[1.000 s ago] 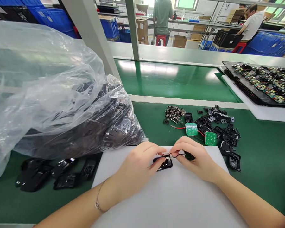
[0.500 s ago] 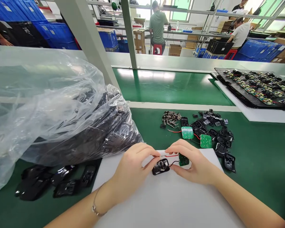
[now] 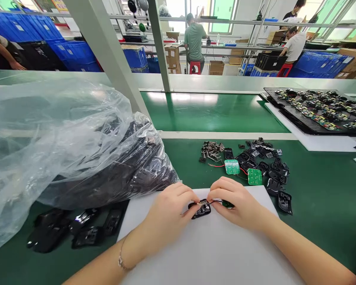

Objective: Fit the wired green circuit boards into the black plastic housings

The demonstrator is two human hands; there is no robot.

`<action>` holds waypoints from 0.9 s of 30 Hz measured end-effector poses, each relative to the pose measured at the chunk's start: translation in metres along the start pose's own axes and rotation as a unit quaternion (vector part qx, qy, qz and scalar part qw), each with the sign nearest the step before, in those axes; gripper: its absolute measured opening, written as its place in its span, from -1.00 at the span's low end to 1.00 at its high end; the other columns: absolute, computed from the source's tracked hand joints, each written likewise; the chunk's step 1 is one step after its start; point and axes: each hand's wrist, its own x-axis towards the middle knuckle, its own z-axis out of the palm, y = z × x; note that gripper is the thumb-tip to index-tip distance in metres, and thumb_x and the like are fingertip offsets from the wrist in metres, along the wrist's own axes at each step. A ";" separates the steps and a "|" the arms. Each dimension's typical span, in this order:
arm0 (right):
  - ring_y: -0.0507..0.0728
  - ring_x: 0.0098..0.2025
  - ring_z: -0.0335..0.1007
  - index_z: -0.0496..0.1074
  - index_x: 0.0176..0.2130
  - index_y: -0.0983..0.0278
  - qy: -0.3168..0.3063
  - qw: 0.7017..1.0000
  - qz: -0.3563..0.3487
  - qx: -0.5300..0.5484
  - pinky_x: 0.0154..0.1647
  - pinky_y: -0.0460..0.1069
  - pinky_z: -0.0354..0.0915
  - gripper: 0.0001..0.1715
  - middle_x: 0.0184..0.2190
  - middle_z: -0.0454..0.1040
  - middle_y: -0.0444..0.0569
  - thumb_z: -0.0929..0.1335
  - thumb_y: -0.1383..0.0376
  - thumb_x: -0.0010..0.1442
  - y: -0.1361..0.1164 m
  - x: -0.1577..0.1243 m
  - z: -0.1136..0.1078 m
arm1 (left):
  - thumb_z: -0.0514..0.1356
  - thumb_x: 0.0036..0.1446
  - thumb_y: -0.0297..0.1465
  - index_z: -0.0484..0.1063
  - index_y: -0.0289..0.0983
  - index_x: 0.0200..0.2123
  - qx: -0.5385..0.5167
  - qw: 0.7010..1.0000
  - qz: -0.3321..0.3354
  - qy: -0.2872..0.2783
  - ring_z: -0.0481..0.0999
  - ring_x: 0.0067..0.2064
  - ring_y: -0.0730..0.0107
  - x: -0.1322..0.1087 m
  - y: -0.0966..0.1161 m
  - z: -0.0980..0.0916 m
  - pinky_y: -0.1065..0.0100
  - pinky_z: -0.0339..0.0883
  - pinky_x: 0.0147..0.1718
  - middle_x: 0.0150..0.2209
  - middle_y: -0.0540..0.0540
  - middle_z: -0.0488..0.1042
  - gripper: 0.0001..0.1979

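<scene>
A small black plastic housing lies on a white mat, and my left hand is closed on its left side. A little metal contact sits above the housing, pinched by the fingertips of my right hand. Thin wires run from the contact to a small green circuit board tucked under my right fingers. Just beyond my hands lie two more green boards with red wires, a cluster of black housings and a heap of metal contacts.
A big clear plastic bag of black parts fills the left, with loose black shells in front of it. A black tray of assembled boards sits at the far right on white foam. People work at benches in the background.
My hands have drawn closer together over the housing, so the red wire and green board that showed between them are now mostly covered. The view tilted up slightly.
</scene>
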 end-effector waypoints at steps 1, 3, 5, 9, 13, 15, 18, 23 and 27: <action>0.04 -0.37 0.26 0.37 -0.33 0.24 -0.007 1.000 0.007 -0.002 -0.37 -0.04 0.25 -0.84 -0.39 0.43 -0.07 0.26 0.47 0.21 0.000 0.000 0.000 | 0.27 0.07 -0.54 0.47 -0.25 -0.39 0.009 1.000 0.001 -0.007 0.48 -0.35 0.32 0.000 0.000 -0.001 0.29 0.38 -0.34 -0.39 0.02 0.54 -0.92; 0.04 -0.38 0.26 0.36 -0.34 0.24 -0.015 1.000 0.016 -0.001 -0.38 -0.04 0.23 -0.83 -0.39 0.43 -0.07 0.25 0.47 0.20 -0.001 0.000 0.001 | 0.27 0.07 -0.52 0.46 -0.26 -0.35 0.030 0.999 0.002 -0.016 0.50 -0.33 0.30 -0.002 0.001 -0.002 0.28 0.40 -0.34 -0.34 -0.01 0.56 -0.93; 0.05 -0.37 0.25 0.36 -0.34 0.25 -0.019 1.000 0.020 0.003 -0.37 -0.04 0.22 -0.83 -0.39 0.42 -0.07 0.25 0.48 0.19 -0.001 0.001 0.002 | 0.25 0.09 -0.51 0.46 -0.27 -0.35 0.058 0.998 0.012 -0.019 0.51 -0.34 0.28 -0.005 0.003 -0.002 0.28 0.42 -0.38 -0.32 -0.03 0.56 -0.95; 0.05 -0.37 0.23 0.35 -0.35 0.25 -0.033 0.999 0.032 0.011 -0.36 -0.04 0.21 -0.83 -0.39 0.42 -0.07 0.25 0.49 0.17 -0.002 0.001 0.003 | 0.11 0.21 -0.49 0.47 -0.30 -0.32 0.117 0.991 0.067 0.005 0.55 -0.34 0.27 -0.012 0.009 -0.002 0.27 0.46 -0.40 -0.30 -0.08 0.58 -0.86; 0.06 -0.36 0.22 0.35 -0.36 0.26 -0.043 0.998 0.051 0.015 -0.38 -0.05 0.20 -0.83 -0.40 0.41 -0.07 0.25 0.50 0.14 -0.003 0.002 0.003 | -0.08 0.33 -0.49 0.49 -0.33 -0.22 0.154 0.981 0.114 0.017 0.58 -0.30 0.30 -0.015 0.013 -0.003 0.29 0.50 -0.36 -0.26 -0.12 0.60 -0.68; 0.05 -0.37 0.20 0.34 -0.37 0.26 -0.044 0.998 0.050 0.013 -0.39 -0.06 0.19 -0.82 -0.40 0.40 -0.07 0.25 0.51 0.13 -0.004 0.002 0.003 | -0.10 0.33 -0.50 0.48 -0.33 -0.16 0.165 0.978 0.128 -0.003 0.59 -0.26 0.30 -0.017 0.013 -0.003 0.29 0.52 -0.32 -0.21 -0.13 0.60 -0.67; 0.04 -0.38 0.19 0.35 -0.37 0.27 -0.042 0.998 0.035 0.002 -0.39 -0.06 0.18 -0.82 -0.40 0.39 -0.07 0.25 0.51 0.12 -0.003 0.001 0.003 | -0.08 0.30 -0.57 0.46 -0.34 -0.11 0.179 0.973 0.146 -0.028 0.59 -0.20 0.30 -0.019 0.010 -0.002 0.28 0.52 -0.28 -0.16 -0.12 0.59 -0.68; 0.04 -0.39 0.17 0.34 -0.39 0.28 -0.036 0.999 0.010 -0.028 -0.41 -0.06 0.16 -0.82 -0.40 0.38 -0.06 0.24 0.51 0.13 -0.003 0.001 0.004 | -0.10 0.26 -0.62 0.45 -0.39 -0.10 0.187 0.968 0.162 -0.031 0.59 -0.20 0.31 -0.018 0.008 0.001 0.31 0.53 -0.28 -0.16 -0.12 0.60 -0.65; 0.04 -0.39 0.16 0.33 -0.40 0.28 -0.040 0.999 0.015 -0.032 -0.41 -0.06 0.16 -0.82 -0.40 0.38 -0.06 0.23 0.51 0.13 -0.004 0.001 0.003 | -0.10 0.25 -0.63 0.45 -0.37 -0.12 0.179 0.970 0.159 -0.026 0.59 -0.22 0.31 -0.017 0.007 0.001 0.32 0.52 -0.28 -0.19 -0.12 0.60 -0.65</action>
